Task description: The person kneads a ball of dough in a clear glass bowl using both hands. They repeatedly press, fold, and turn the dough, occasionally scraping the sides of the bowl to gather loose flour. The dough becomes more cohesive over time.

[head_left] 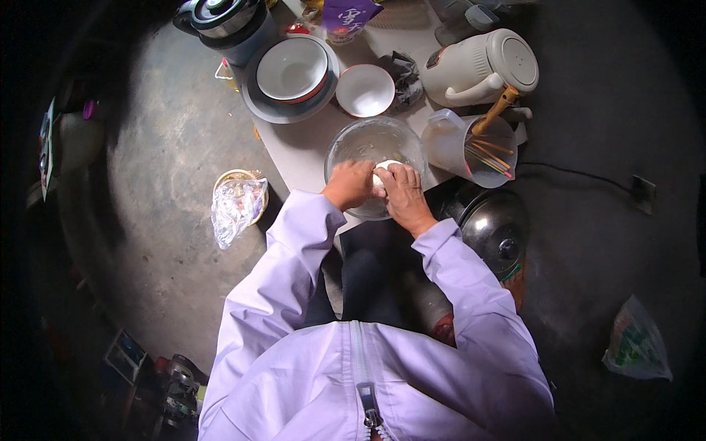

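Note:
A clear round bowl [343, 144] with whitish smears on its inside stands at the near edge of a pale table. Over it, a lump of white dough [388, 165] is gripped between both hands. My left hand [353, 181] presses on its left side, the fingers curled. My right hand [404, 193] lies on its right side with bent fingers over the top. The hands touch or nearly touch each other, and they hide much of the dough and the near part of the bowl.
Beyond the bowl stand a small white bowl [365, 91], bowls stacked [292, 69] on a grey plate, a purple packet [347, 19] and a dark thermal jug [237, 33]. At right are a cream thermos [463, 66], a plastic jug [447, 138] with chopsticks and a lidded metal pot [491, 231]. A waste bin [220, 179] stands left.

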A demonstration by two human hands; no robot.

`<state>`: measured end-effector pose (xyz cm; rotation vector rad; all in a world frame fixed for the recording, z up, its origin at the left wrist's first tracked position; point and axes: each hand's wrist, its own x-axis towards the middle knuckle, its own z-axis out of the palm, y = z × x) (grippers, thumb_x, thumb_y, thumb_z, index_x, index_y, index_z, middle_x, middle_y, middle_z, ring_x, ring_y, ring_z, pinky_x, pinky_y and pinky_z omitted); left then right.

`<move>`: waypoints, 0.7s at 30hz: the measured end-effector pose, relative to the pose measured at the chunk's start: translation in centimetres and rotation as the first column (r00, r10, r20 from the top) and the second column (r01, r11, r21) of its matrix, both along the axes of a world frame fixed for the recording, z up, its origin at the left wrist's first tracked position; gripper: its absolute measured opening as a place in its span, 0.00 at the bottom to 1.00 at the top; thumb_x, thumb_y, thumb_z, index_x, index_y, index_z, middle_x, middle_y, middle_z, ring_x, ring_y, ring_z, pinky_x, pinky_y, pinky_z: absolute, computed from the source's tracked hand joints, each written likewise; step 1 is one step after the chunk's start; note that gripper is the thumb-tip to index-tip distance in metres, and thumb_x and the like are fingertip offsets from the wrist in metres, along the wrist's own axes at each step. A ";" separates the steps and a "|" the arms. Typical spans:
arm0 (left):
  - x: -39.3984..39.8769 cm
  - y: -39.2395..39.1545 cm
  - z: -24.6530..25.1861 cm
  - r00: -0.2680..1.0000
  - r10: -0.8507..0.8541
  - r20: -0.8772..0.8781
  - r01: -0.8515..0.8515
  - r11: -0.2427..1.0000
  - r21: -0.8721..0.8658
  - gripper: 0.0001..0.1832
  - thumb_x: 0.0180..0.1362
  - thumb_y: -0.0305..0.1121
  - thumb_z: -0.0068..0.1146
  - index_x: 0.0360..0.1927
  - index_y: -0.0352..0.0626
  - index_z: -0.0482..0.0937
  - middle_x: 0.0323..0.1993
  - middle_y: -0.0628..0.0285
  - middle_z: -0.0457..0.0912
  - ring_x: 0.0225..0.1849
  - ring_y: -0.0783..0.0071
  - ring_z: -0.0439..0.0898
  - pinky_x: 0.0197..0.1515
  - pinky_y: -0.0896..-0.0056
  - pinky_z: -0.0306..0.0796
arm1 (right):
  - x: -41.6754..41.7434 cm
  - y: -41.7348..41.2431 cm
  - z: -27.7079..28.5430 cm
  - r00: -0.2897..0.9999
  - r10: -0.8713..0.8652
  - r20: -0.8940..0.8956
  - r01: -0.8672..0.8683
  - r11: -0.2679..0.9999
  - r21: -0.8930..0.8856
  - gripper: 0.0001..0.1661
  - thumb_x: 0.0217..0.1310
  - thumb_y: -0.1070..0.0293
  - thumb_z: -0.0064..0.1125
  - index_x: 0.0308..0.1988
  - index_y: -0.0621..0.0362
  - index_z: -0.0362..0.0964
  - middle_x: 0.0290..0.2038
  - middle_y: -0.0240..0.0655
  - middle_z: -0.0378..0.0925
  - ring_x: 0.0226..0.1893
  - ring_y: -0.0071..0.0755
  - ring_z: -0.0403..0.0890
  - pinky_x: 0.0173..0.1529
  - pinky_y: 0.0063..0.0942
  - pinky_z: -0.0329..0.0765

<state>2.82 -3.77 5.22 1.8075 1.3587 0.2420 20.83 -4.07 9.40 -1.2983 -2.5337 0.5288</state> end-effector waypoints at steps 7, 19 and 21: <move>4.0 -2.9 1.7 0.979 0.096 -0.178 -0.049 0.967 0.251 0.36 0.46 0.43 0.69 0.57 0.41 0.66 0.46 0.53 0.75 0.52 0.50 0.74 0.54 0.53 0.69 | 1.4 2.9 2.5 0.993 0.115 0.005 -0.112 0.971 -0.211 0.40 0.39 0.75 0.66 0.56 0.64 0.61 0.53 0.47 0.67 0.60 0.52 0.66 0.65 0.44 0.61; 3.4 -0.3 -0.5 0.958 0.122 -0.258 -0.081 0.983 0.167 0.34 0.36 0.39 0.74 0.48 0.42 0.70 0.45 0.54 0.77 0.48 0.53 0.78 0.49 0.52 0.71 | -0.1 1.3 -4.2 0.983 0.077 0.166 -0.086 0.995 0.048 0.28 0.56 0.66 0.53 0.55 0.64 0.64 0.51 0.45 0.70 0.56 0.47 0.69 0.65 0.47 0.61; 3.5 0.6 -1.5 0.936 0.132 -0.327 -0.105 0.989 0.099 0.30 0.39 0.36 0.70 0.48 0.43 0.71 0.44 0.56 0.77 0.48 0.54 0.78 0.49 0.55 0.72 | -0.7 2.1 -4.9 0.982 0.027 0.187 -0.035 0.999 0.038 0.23 0.60 0.66 0.46 0.54 0.62 0.66 0.49 0.42 0.71 0.54 0.45 0.70 0.62 0.45 0.63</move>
